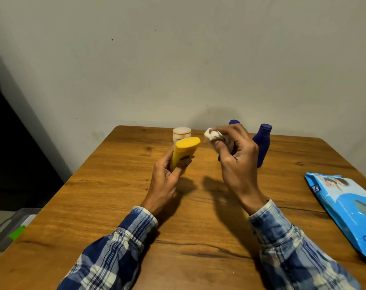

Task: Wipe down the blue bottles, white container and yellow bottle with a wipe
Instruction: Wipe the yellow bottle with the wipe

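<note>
My left hand (167, 176) grips the yellow bottle (185, 152) around its lower body and holds it tilted above the wooden table (115, 206), cap end pointing away. My right hand (238, 160) holds a crumpled white wipe (216, 137) in its fingers, a little to the right of the yellow bottle and apart from it. The white container (182, 132) stands near the table's far edge, just behind the yellow bottle. One blue bottle (261, 145) stands upright at the far right. A second blue bottle (234, 122) is mostly hidden behind my right hand.
A light blue pack of wipes (345, 210) lies flat at the table's right edge. A grey wall rises right behind the table. On the floor at the lower left sits a grey bin (10, 227) with a green item.
</note>
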`<state>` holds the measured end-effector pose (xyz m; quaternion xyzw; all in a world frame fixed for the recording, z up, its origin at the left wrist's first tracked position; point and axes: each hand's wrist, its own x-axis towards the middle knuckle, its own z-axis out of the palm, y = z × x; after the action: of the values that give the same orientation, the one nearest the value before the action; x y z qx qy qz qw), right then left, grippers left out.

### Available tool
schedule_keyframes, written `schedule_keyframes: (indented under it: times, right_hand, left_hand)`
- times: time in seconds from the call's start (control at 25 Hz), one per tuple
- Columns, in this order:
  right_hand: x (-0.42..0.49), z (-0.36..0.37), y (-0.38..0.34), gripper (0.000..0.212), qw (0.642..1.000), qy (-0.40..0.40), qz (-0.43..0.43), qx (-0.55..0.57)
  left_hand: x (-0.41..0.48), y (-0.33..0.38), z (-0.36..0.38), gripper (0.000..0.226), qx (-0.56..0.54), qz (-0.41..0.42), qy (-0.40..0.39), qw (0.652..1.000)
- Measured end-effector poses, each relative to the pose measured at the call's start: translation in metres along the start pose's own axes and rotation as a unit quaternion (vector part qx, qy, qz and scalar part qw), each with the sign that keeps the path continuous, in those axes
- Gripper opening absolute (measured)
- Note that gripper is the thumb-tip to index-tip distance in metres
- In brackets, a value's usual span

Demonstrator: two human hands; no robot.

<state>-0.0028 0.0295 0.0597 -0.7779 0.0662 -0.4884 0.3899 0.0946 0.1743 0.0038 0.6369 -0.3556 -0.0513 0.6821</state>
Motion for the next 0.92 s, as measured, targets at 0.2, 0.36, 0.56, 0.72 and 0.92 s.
schedule_keyframes:
  times: [0.2,0.36,0.56,0.72,0.92]
  right_hand:
    - [-0.008,0.006,0.000,0.018,1.000,-0.008,-0.007,0.024]
    - [-0.011,0.011,0.001,0.018,0.998,-0.035,0.014,0.053]
    - [-0.023,0.023,-0.002,0.021,0.990,-0.131,-0.006,0.058]
    - [-0.027,0.025,-0.005,0.023,0.961,-0.256,-0.044,0.095]
    - [-0.023,0.019,-0.003,0.021,0.981,-0.177,-0.008,0.076]
  left_hand:
    - [0.005,0.005,0.002,0.040,-0.105,-0.031,0.011,0.994]
    - [0.006,0.006,0.001,0.043,-0.206,-0.086,0.039,0.974]
    - [0.006,0.003,0.008,0.041,-0.319,-0.137,0.033,0.937]
    - [0.006,0.000,0.004,0.073,-0.423,-0.192,0.020,0.885]
    - [0.004,0.004,0.004,0.069,-0.444,-0.264,-0.028,0.856]
